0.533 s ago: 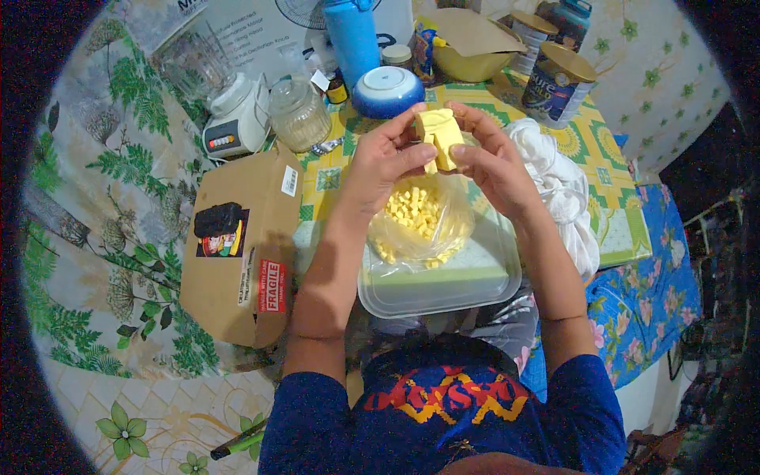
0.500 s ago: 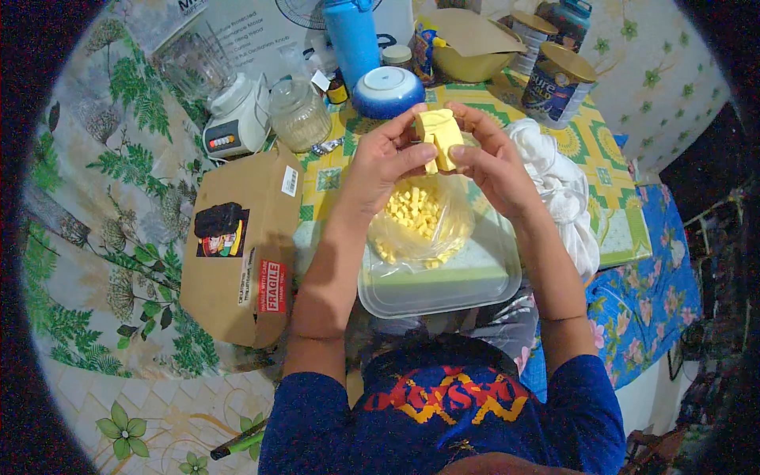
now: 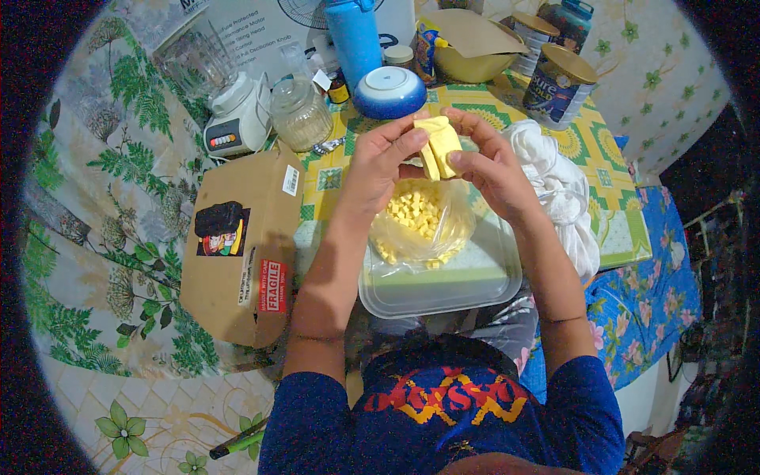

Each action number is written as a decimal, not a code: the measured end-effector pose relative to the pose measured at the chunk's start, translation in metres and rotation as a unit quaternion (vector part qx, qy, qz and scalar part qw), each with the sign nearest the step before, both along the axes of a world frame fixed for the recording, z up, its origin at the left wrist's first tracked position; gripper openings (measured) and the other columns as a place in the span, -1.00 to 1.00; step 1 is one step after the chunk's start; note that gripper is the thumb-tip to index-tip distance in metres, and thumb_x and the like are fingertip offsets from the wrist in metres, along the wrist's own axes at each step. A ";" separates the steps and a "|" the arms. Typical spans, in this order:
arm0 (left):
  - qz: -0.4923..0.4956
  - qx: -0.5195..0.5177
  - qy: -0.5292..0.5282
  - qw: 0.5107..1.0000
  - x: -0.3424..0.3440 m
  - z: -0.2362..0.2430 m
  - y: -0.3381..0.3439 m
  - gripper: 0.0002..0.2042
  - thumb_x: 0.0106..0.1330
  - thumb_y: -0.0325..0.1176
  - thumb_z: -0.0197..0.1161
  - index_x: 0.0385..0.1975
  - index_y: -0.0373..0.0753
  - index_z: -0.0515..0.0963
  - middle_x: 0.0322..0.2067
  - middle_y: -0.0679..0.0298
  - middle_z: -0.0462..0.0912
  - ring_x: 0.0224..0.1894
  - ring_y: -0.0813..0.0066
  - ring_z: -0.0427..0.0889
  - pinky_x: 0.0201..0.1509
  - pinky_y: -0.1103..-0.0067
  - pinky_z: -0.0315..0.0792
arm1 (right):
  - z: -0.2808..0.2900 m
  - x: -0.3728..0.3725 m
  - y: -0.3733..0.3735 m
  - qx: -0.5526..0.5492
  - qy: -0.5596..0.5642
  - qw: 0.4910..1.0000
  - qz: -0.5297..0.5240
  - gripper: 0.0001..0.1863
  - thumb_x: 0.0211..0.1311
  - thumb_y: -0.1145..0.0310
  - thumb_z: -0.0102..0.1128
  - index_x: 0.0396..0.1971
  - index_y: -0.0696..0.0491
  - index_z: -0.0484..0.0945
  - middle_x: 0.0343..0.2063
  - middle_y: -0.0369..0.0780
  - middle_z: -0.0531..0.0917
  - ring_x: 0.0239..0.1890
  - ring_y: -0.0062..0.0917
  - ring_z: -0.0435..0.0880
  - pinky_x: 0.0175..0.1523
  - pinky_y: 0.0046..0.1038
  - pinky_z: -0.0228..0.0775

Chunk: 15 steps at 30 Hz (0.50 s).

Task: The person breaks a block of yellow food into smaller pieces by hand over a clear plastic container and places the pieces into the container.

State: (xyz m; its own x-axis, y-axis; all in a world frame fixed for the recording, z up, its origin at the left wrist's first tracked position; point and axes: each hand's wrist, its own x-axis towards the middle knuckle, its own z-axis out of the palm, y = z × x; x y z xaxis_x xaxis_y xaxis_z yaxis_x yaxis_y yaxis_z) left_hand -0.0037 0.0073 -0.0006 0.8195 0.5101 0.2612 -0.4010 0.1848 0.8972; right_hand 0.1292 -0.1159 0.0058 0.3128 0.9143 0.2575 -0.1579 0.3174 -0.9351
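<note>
Both hands are closed on one yellow block [image 3: 445, 146], raised over the near part of the surface: the left hand [image 3: 376, 168] pinches its left side with the thumb in front, and the right hand [image 3: 504, 176] grips its right side, thumb laid across the lower part. The block sits upright but slightly tilted between the fingertips, pale and matte, with a split running lengthwise that leaves a thin slab on the left beside a wider piece on the right. Right below the hands, an open clear plastic bag [image 3: 455, 229] full of small yellow cubes [image 3: 416, 210] rests in a clear tray [image 3: 495, 293] at the near edge of the surface [image 3: 609, 162], which wears a yellow and green patterned cover. A cardboard box [image 3: 226, 273] stands along the left edge, and a crumpled white cloth [image 3: 546, 162] lies toward the right edge. Farther off, a white blender [image 3: 233, 119] and a ribbed glass jar [image 3: 301, 119] stand near the far left corner; along the far edge I see a tall blue bottle [image 3: 354, 39], an upturned blue and white bowl [image 3: 389, 93], a yellow bowl [image 3: 471, 67] topped by brown card, and tins [image 3: 558, 87] by the far right corner. Leafy curtain [image 3: 134, 261] hangs at the left, and blue flowered fabric [image 3: 653, 293] spreads beyond the right edge.
</note>
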 end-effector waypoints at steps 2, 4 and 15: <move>0.000 0.002 -0.001 1.000 0.000 -0.004 0.003 -0.58 0.23 -0.25 0.16 0.03 -0.36 0.42 -0.15 0.20 0.57 -0.19 0.49 0.61 -0.13 0.53 0.55 | -0.001 0.000 0.001 0.001 0.010 1.000 0.008 -0.40 -0.01 0.41 0.22 0.12 0.06 0.30 -0.05 -0.26 0.40 -0.08 -0.52 0.49 0.00 -0.46 0.39; -0.001 0.003 -0.002 1.000 -0.001 -0.005 0.004 -0.58 0.22 -0.25 0.17 0.03 -0.36 0.42 -0.15 0.19 0.57 -0.18 0.49 0.61 -0.12 0.53 0.55 | -0.001 0.000 0.001 0.002 0.020 1.000 0.015 -0.40 -0.01 0.42 0.22 0.12 0.05 0.30 -0.05 -0.26 0.40 -0.06 -0.53 0.48 0.01 -0.46 0.39; -0.037 -0.087 -0.023 0.995 -0.001 -0.003 0.007 -0.52 0.18 -0.19 0.21 0.02 -0.37 0.39 -0.18 0.10 0.55 -0.21 0.37 0.63 -0.22 0.42 0.61 | 0.002 0.009 0.002 0.007 0.089 0.995 0.046 -0.46 0.09 0.31 0.05 0.13 0.05 0.28 -0.04 -0.22 0.46 -0.06 -0.51 0.51 -0.11 -0.43 0.48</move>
